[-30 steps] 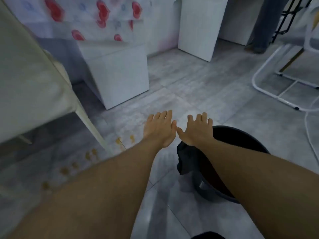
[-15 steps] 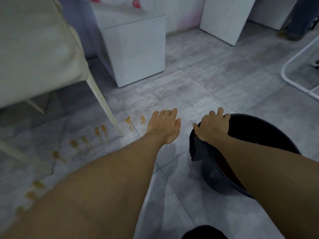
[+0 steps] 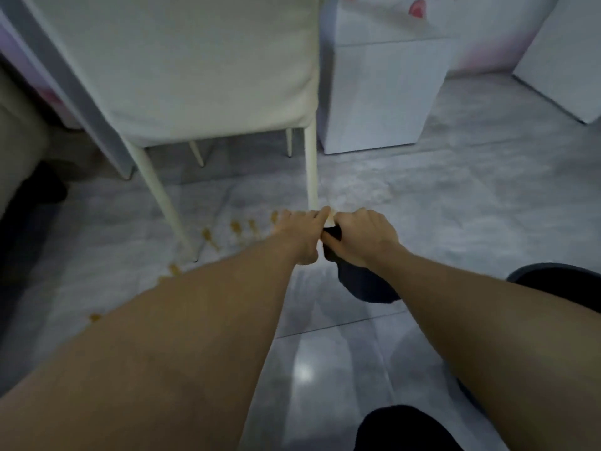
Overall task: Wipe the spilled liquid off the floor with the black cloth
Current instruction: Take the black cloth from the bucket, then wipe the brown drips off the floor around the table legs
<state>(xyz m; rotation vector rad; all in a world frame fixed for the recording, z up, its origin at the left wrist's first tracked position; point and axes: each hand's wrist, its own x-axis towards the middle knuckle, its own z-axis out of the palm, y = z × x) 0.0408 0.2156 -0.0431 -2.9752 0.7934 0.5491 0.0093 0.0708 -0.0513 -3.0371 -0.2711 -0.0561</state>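
The black cloth [image 3: 364, 281] hangs above the grey tiled floor, held at its top by both hands. My right hand [image 3: 366, 236] is closed on its upper edge, and my left hand [image 3: 300, 234] pinches the same edge right beside it. Yellow-brown drops of spilled liquid [image 3: 239, 229] lie in a curved trail on the floor, just left of my left hand and under my left forearm, running past the chair legs. The lower drops [image 3: 95, 317] sit near my left arm.
A cream chair [image 3: 195, 76] stands over the spill, its front legs [image 3: 311, 170] just beyond my hands. A white cabinet [image 3: 380, 99] stands behind on the right. The black bucket's rim [image 3: 553, 271] shows at the right edge. A dark shape [image 3: 400, 428] lies at the bottom.
My right hand lifted the black cloth out of the bucket and carried it left toward the spill. My left hand closed onto the cloth. The view swung left and down.
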